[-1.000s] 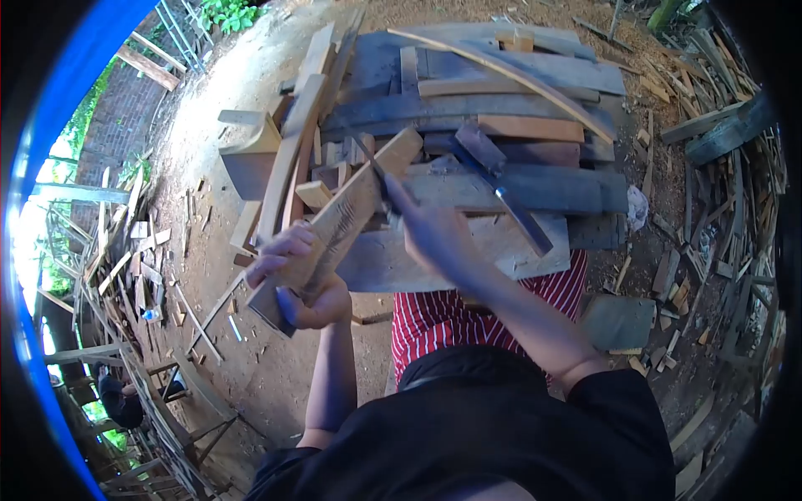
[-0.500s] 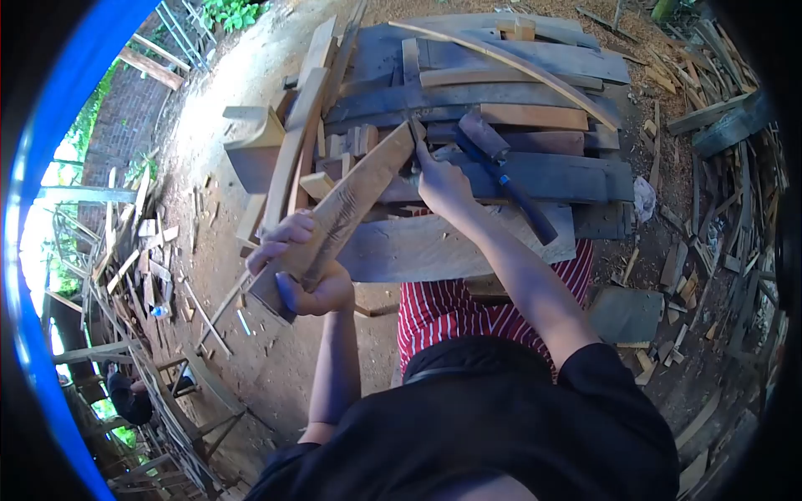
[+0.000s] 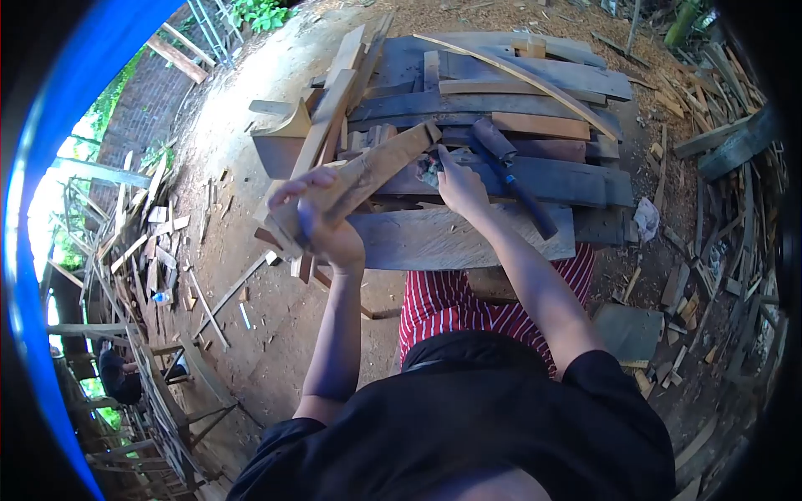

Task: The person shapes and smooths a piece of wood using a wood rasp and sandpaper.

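A long wooden piece [image 3: 376, 171] slants up to the right, with my left hand [image 3: 322, 221] wrapped round its lower end. The piece is tilted, and its far end lies over the stacked planks [image 3: 543, 179]. Just beside that far end is my right hand [image 3: 459, 182], its fingers bent inward over a small dark, rough patch; what they hold, if anything, is too small to name. A mallet [image 3: 493, 140] with a dark handle lies on the planks to the right of my right hand.
A thin curved strip [image 3: 518, 75] crosses the boards at the back. Long boards [image 3: 330, 121] lean at the left beside a curved wooden block [image 3: 280, 134]. Wood scraps are piled at both sides. A person [image 3: 119, 373] is at the far lower left.
The wooden piece has tilted and turned in my left hand. My right hand has come away from its far end and sits slightly lower. The view has shifted a little.
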Demonstrator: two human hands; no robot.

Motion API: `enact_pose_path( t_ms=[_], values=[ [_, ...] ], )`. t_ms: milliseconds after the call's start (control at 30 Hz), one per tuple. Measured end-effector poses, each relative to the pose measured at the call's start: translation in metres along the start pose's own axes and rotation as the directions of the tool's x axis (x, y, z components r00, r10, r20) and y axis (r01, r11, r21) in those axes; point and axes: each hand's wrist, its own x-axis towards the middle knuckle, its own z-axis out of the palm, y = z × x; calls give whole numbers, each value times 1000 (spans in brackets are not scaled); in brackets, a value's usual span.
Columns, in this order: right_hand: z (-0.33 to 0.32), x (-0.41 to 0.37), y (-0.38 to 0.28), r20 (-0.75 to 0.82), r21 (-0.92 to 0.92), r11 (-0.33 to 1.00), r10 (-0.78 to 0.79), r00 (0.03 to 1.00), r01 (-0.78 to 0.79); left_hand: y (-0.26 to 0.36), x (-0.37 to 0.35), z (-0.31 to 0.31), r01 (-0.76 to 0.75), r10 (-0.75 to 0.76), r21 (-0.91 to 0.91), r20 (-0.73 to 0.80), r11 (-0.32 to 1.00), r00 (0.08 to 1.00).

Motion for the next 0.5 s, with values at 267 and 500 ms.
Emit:
enact_pose_path(
  t_ms=[267,500],
  values=[
    [-35,-75,-53,-136,22,962,-265,954,271,35,16,16,46,-23,219,-105,975,994],
    [-36,-112,-64,-103,-152,926,-362,926,345,36,28,-21,-6,6,4,51,1000,999]
  ],
)
